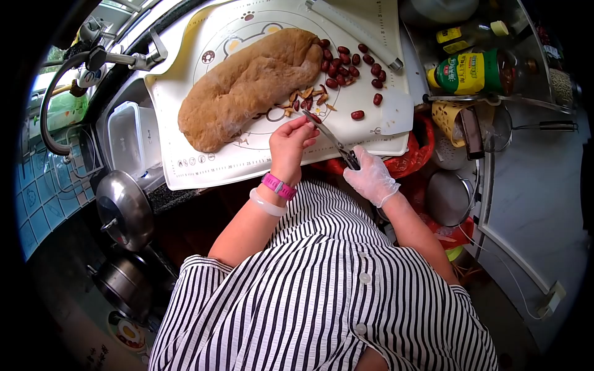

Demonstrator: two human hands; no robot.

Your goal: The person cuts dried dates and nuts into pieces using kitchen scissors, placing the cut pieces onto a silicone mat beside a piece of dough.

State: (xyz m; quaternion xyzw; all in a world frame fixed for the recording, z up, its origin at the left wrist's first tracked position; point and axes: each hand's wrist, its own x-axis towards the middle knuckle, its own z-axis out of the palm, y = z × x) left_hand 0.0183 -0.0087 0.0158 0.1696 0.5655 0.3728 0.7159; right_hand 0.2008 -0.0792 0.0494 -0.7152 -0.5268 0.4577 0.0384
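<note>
My left hand (289, 148), bare and with a pink watch on the wrist, pinches a red date (315, 119) over the front part of the white kneading mat (185, 170). In a clear plastic glove, my right hand (372, 178) grips a pair of scissors (331, 137) by the handles. The scissor blades point up and left, with their tips at the date. Just beyond lie cut date pieces (304, 97) in a small pile. Whole red dates (343, 69) are scattered behind and to the right. A long brown dough log (247, 86) rests on the mat's left side.
A white rolling pin (356, 32) lies at the back right of the mat, a white scraper (396, 114) at its right edge. Bottles (473, 71) stand on the right. At left are a clear plastic container (131, 139), a faucet (133, 60) and a pot lid (125, 210).
</note>
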